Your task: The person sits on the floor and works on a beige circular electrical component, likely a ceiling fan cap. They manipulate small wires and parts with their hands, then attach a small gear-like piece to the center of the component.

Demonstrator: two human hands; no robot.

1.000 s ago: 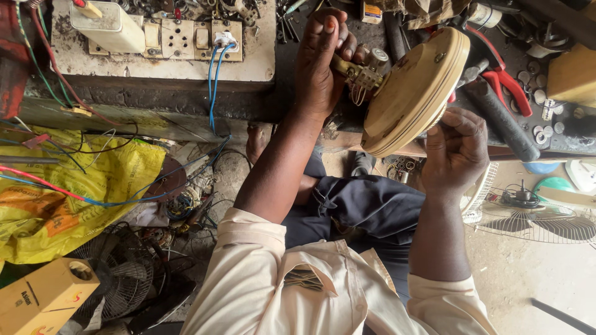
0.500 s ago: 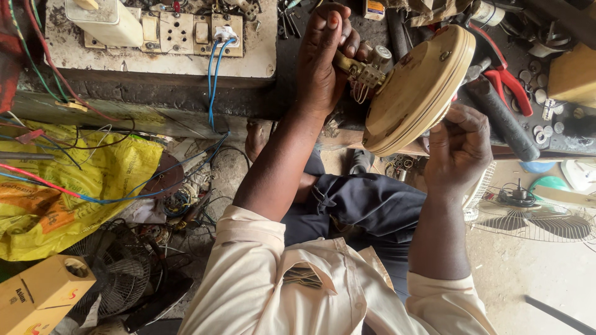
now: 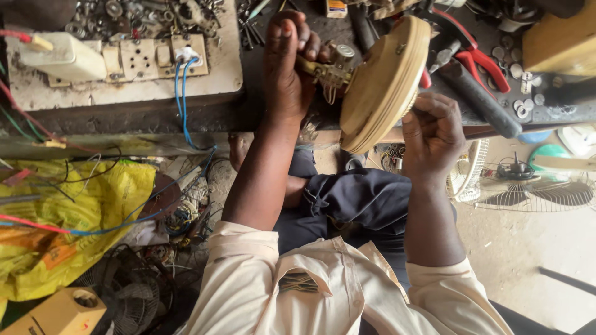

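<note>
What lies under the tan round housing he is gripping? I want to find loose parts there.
Below the tan round housing show the bench edge, a dark trouser leg and small parts on the floor. The housing and the right hand cover the rest.

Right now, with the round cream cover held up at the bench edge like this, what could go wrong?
The cover stands on edge at the bench lip, steadied only by the right hand; it could slip and drop.

The left hand works close to the thin wires at the terminal; a tug might snap them.

Loose washers and pliers crowd the bench and could get knocked off.
</note>
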